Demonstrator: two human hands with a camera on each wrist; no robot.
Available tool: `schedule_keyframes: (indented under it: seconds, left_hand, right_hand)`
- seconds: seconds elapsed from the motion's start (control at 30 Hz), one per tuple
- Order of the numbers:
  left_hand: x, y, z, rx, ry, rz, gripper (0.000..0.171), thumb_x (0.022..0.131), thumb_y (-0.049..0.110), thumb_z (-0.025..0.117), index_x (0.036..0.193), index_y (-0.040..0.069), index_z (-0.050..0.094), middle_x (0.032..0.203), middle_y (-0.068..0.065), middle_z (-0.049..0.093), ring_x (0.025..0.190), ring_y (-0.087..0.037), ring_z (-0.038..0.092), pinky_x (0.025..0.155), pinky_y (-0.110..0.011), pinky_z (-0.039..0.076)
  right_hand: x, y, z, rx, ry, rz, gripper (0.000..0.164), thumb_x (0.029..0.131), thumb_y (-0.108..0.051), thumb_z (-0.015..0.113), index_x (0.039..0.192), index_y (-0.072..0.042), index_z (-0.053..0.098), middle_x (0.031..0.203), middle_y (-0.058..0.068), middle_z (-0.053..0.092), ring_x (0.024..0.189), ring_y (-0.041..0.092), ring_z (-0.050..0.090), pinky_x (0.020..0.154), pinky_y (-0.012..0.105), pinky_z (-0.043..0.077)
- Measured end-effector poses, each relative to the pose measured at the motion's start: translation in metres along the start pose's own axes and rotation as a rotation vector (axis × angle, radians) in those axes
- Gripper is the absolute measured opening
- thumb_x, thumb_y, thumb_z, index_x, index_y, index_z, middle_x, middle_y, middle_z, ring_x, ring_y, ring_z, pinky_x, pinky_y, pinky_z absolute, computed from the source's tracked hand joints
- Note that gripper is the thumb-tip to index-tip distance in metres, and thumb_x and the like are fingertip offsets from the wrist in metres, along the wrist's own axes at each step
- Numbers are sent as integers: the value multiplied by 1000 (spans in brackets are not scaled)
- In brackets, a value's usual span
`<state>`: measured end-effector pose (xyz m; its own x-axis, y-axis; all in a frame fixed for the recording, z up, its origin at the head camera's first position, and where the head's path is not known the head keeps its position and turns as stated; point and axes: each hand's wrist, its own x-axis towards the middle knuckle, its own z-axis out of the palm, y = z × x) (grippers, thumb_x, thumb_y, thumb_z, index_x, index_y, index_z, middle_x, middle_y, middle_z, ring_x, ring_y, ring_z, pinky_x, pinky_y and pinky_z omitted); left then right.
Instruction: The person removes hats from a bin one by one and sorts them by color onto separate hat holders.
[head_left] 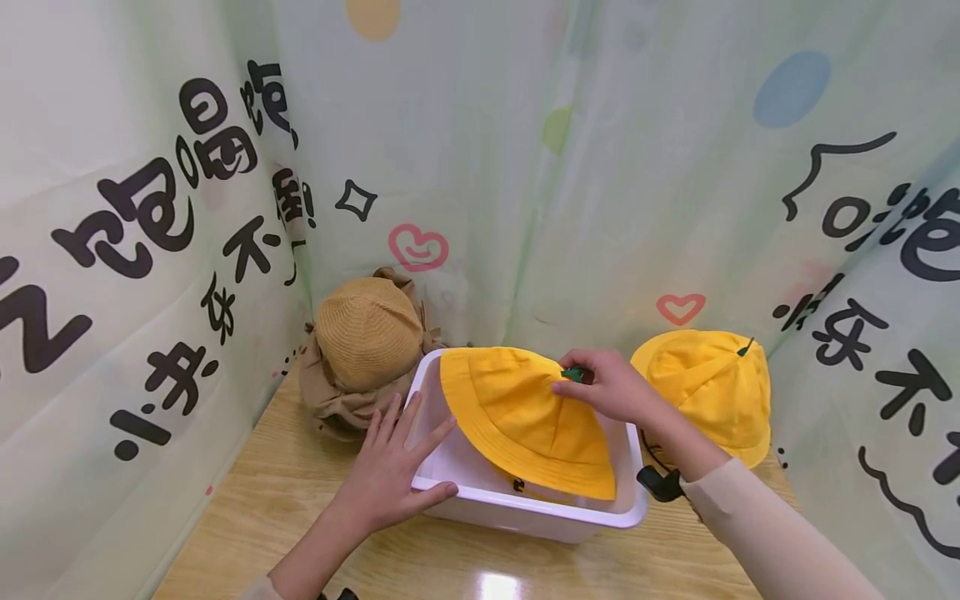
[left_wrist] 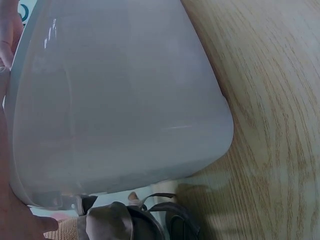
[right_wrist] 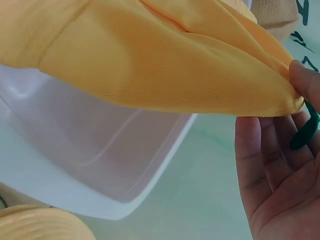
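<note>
My right hand (head_left: 611,387) pinches the crown of a yellow bucket hat (head_left: 517,412) beside its green leaf-shaped tab (right_wrist: 305,132). The hat hangs tilted over a white plastic bin (head_left: 510,518), its brim toward the front of the bin. In the right wrist view the thumb lies on top of the cloth and the fingers are underneath. My left hand (head_left: 390,471), fingers spread and fairly straight, rests at the bin's front left rim. From the left wrist the bin's outer wall (left_wrist: 125,100) fills most of the view.
A tan knitted hat (head_left: 367,329) sits on brown fabric hats (head_left: 330,408) left of the bin. To the right lie more yellow hats (head_left: 708,392) with a green tab. All stand on a wooden table (head_left: 247,517), with printed curtains (head_left: 487,167) behind and at both sides.
</note>
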<state>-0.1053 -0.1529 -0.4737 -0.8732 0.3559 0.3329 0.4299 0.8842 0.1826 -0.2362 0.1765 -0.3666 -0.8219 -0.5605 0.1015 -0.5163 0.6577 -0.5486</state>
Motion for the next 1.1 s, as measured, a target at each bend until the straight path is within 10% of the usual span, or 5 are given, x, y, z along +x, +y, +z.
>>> schedule_keyframes:
  seconds: [1.1]
  left_hand:
    - [0, -2, 7, -8, 55, 25, 78, 86, 79, 47, 153, 37, 40, 160, -25, 26, 142, -56, 26, 106, -73, 29]
  right_hand:
    - [-38, -1, -77, 35, 334, 115, 29, 92, -34, 73, 107, -10, 68, 87, 6, 65, 72, 12, 56, 59, 22, 46]
